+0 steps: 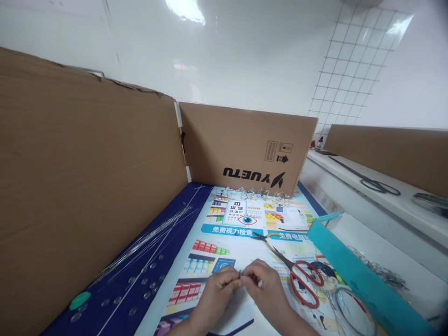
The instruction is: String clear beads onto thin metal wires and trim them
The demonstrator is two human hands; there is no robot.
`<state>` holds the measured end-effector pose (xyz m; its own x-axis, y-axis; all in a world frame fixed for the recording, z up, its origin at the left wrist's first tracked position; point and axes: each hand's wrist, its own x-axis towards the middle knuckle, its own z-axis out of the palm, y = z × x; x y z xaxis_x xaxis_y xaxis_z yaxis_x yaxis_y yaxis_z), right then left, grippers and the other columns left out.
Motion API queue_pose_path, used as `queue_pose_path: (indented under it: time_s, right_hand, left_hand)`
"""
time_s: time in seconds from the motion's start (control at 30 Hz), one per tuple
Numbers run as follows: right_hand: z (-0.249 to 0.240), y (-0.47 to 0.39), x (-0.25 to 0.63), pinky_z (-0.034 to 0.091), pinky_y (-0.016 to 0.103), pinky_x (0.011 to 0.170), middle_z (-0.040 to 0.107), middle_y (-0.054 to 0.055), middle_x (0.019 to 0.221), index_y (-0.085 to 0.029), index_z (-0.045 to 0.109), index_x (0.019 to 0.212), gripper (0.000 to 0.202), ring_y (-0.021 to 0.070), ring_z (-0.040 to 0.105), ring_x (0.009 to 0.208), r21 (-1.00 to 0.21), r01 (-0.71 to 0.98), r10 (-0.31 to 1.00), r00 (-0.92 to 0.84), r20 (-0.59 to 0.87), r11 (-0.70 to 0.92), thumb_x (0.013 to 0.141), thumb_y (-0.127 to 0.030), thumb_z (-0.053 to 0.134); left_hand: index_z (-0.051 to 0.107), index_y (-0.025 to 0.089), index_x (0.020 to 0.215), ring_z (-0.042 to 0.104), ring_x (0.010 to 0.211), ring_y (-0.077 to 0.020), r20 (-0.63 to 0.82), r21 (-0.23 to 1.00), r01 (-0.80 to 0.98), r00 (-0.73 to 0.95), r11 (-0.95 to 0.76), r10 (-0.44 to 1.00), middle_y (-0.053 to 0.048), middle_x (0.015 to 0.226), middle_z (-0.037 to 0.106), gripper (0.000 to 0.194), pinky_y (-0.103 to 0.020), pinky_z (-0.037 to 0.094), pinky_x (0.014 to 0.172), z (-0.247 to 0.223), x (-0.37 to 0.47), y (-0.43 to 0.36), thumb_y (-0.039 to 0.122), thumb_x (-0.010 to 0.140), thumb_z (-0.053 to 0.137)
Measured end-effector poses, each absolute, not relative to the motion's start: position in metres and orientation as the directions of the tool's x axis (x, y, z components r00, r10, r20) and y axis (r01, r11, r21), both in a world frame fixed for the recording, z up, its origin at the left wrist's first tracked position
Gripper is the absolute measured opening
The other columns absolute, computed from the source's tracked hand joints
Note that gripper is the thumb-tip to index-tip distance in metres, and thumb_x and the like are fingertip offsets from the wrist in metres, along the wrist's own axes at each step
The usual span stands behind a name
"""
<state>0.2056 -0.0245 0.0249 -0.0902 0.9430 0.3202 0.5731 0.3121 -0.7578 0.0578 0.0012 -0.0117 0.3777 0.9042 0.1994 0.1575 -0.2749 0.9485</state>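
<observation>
One tiny dark pc (pixel 240 274), prob. upright, finger-pinched by L hand (pixel 217 290) & R hand (pixel 265 284).

"What stands around your surface (pixel 194 227)?"

"You have a tall cardboard panel (pixel 87 163) on your left and another (pixel 210 140) at the back, then a glossy pale wall (pixel 245 60) catching bright glare (pixel 187 9)."

"And to your right?"

"A wire grid (pixel 355 61) high up, above a long white ledge (pixel 378 214) with a brown board (pixel 392 154)."

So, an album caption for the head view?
Left hand and right hand meet at the fingertips beside red-handled scissors on a printed sheet.
</observation>
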Motion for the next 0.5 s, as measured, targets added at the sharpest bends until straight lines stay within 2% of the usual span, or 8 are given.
queue_pose_path:
  time_s: [0.5]
  right_hand:
    - [0.0251,-0.0253,0.2057,0.038,0.021,0.057,0.054,-0.002,0.064,-0.019,0.060,0.065,0.013,0.0109,0.050,0.061,-0.771,0.559,0.946,-0.092,0.310,0.307,0.071,-0.009,0.055]
  left_hand:
    - [0.047,0.016,0.051,0.045,0.065,-0.0122,0.201,0.954,0.131,0.394,-0.271,0.897,0.001,0.061,0.045,0.032,-0.022,0.037,0.063,-0.0106,0.0581,0.0008,0.027,0.080,0.054]
